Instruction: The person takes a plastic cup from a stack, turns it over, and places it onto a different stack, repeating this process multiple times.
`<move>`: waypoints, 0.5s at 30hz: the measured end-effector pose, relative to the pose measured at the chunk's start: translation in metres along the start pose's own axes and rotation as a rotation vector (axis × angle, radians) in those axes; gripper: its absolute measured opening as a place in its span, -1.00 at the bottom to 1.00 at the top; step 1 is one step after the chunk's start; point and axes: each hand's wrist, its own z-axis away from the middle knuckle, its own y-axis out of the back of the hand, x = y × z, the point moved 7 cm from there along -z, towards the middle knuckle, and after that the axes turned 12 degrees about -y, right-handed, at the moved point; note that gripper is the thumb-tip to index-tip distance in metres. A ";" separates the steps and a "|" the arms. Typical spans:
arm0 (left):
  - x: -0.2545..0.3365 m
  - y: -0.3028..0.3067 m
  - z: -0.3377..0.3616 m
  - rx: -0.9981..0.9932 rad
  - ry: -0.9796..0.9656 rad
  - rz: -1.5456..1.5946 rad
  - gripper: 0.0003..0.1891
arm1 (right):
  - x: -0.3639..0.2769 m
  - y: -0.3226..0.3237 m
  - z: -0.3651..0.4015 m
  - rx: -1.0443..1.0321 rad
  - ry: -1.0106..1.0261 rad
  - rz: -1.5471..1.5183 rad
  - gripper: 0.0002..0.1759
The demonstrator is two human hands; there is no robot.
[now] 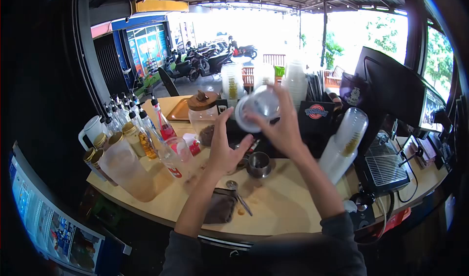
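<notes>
My right hand (282, 129) is raised over the counter, its fingers closed around a clear plastic cup (264, 106). The cup is tilted and blurred by motion. My left hand (228, 151) is to the left of the cup, thumb and fingers apart, with nothing in it. Below the hands a small metal cup (259, 165) stands on the wooden counter (288, 202). A long metal spoon (241, 198) lies near a folded dark cloth (221, 206). Between the left hand and the bottles stands a clear cup with red print (175, 157).
Pump bottles of syrup (144, 129), a frosted pitcher (128, 171) and a wooden-lidded glass jar (202, 117) stand on the left. Stacked plastic cups (232, 83) line the back; another stack (344, 146) leans at right beside a monitor (391, 88) and an espresso machine (383, 163).
</notes>
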 end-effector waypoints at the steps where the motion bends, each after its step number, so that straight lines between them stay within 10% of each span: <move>1: -0.017 0.004 -0.004 0.012 -0.001 -0.021 -0.27 | 0.003 -0.005 -0.021 0.032 -0.029 0.001 -0.28; 15: -0.131 -0.037 0.001 -0.247 0.111 -0.444 -0.24 | 0.103 -0.138 -0.182 -0.157 -0.024 0.118 -0.21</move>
